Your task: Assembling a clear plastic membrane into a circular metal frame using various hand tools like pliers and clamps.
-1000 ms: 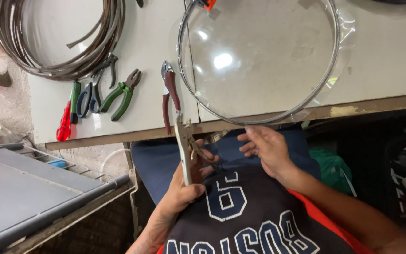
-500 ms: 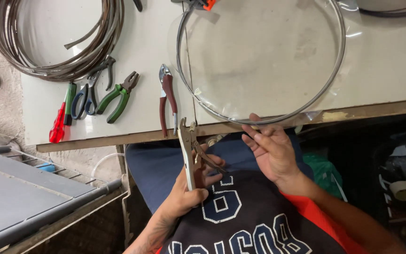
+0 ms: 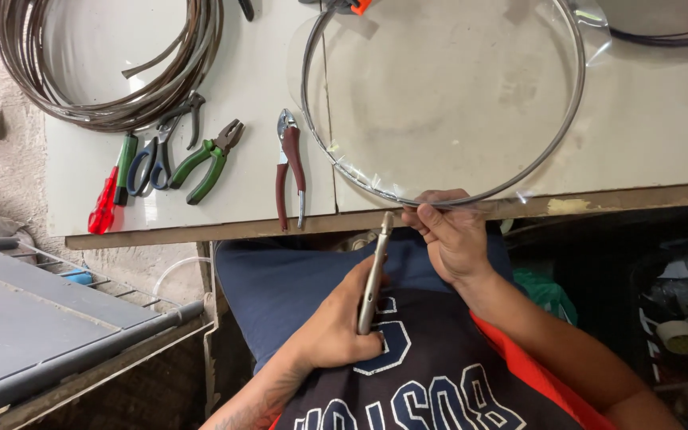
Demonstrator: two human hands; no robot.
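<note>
A large metal ring [image 3: 575, 103] covered with clear plastic film [image 3: 447, 95] lies on the pale workbench [image 3: 646, 151], its near rim over the front edge. My right hand [image 3: 454, 237] pinches that near rim with fingers and thumb. My left hand [image 3: 342, 320] rests over my lap and grips a slim silvery metal hand tool [image 3: 376, 267], seen edge on. The tool's tip points up at the table edge, just left of my right fingers. I cannot tell whether the tip touches the ring.
On the bench left of the ring lie maroon-handled pliers [image 3: 288, 169], green-handled pliers [image 3: 205, 163], blue-handled scissors [image 3: 155, 155] and a red screwdriver [image 3: 105, 201]. A coil of metal bands [image 3: 113, 72] sits far left. A grey rack [image 3: 33, 326] stands beside my left leg.
My right hand rose from my lap to the ring's near rim. My left hand turned the tool edge on and brought its tip up to the table edge.
</note>
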